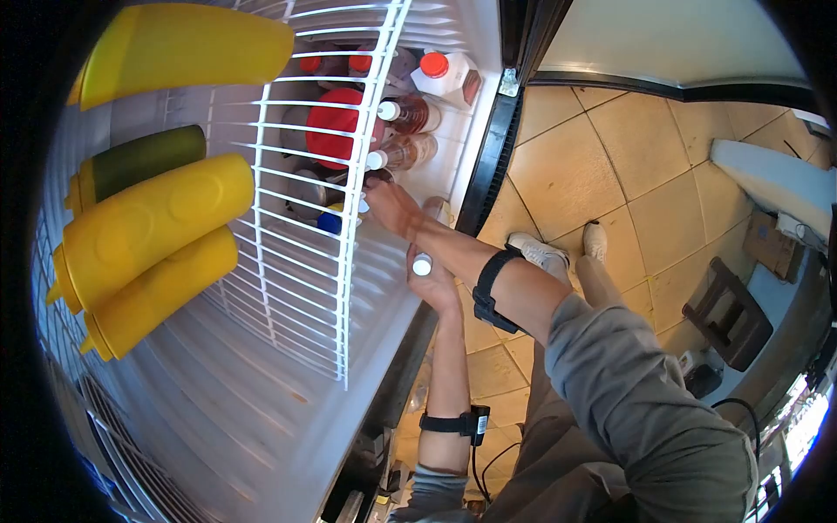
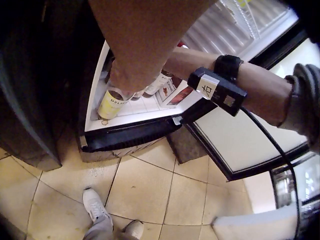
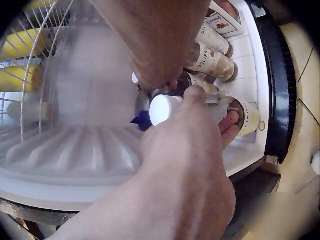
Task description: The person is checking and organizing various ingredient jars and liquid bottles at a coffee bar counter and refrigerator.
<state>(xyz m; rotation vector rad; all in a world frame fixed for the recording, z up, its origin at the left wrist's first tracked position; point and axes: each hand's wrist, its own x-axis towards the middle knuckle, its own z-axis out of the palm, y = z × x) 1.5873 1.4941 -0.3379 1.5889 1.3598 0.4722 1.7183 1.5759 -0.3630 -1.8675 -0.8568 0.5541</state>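
My left hand [image 1: 432, 281] [image 3: 182, 150] grips a white-capped bottle [image 3: 245, 117] with a yellow label, held at the fridge's front edge. In the left wrist view the same hand [image 2: 132, 75] is around that bottle [image 2: 111, 104]. Deeper inside, my right hand [image 1: 392, 207] reaches in among bottles, its fingers bent down beside a dark bottle. The right wrist view shows this hand [image 3: 159, 82] partly behind the left one, its fingertips largely hidden, so its hold cannot be made out. A white cap [image 3: 135, 77] lies close to it.
Labelled bottles [image 3: 212, 62], a red-capped carton [image 1: 449, 78] and a red lid [image 1: 336, 128] stand beyond the hands. A white wire rack [image 1: 342, 261] rises left of them, with yellow containers [image 1: 157, 205] behind it. The fridge door [image 1: 671, 44] hangs open over the tiled floor.
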